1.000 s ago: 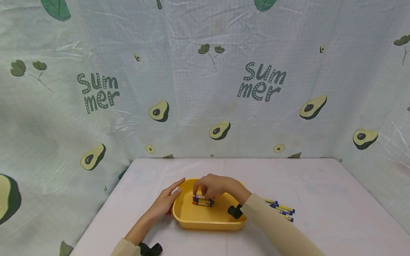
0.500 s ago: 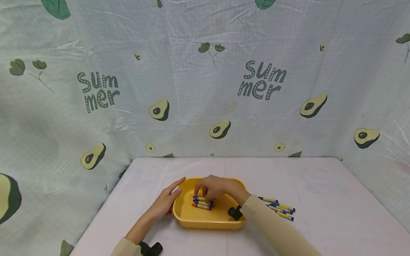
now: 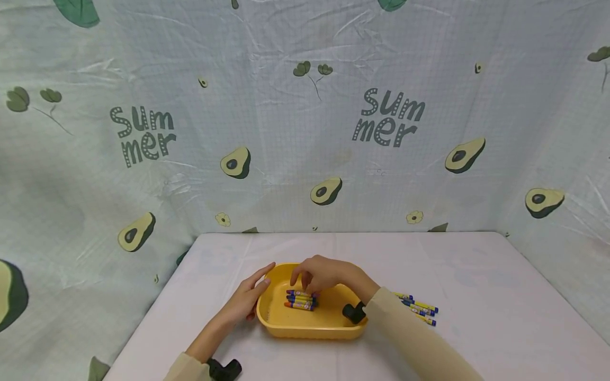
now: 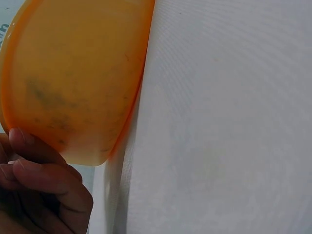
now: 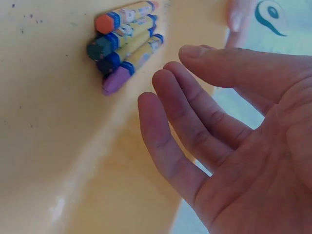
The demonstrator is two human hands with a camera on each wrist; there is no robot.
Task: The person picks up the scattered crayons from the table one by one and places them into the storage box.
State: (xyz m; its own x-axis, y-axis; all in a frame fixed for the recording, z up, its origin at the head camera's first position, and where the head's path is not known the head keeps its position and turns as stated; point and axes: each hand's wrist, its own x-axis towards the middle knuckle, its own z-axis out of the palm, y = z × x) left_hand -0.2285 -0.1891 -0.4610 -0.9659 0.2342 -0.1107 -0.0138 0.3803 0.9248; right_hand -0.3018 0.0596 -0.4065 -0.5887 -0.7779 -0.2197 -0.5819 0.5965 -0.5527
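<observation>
A yellow plastic tray (image 3: pixel 312 332) rests on the table. My left hand (image 3: pixel 243 298) holds its left end, thumb at the rim; in the left wrist view curled fingers (image 4: pixel 48 170) meet the tray's outer wall. Several crayons lie side by side on the tray floor, among them an orange crayon (image 5: pixel 127 15) and a purple crayon (image 5: pixel 118 80). Over the tray's back half is my right hand (image 3: pixel 326 272), fingers loosely bent around nothing. Its fingertips overlap the far crayons in the head view, while the right wrist view shows a gap between them.
More yellow-and-blue crayons (image 3: pixel 421 307) lie loose on the table right of the tray, partly behind the right sleeve (image 3: pixel 414 330). Each wrist carries a black camera (image 3: pixel 353 313). An avocado-print curtain (image 3: pixel 286 121) hangs behind the table.
The crayons in the tray have shifted slightly, the orange one turning a little out of line with the row. My right hand has risen a bit from them. My left hand stays at the tray.
</observation>
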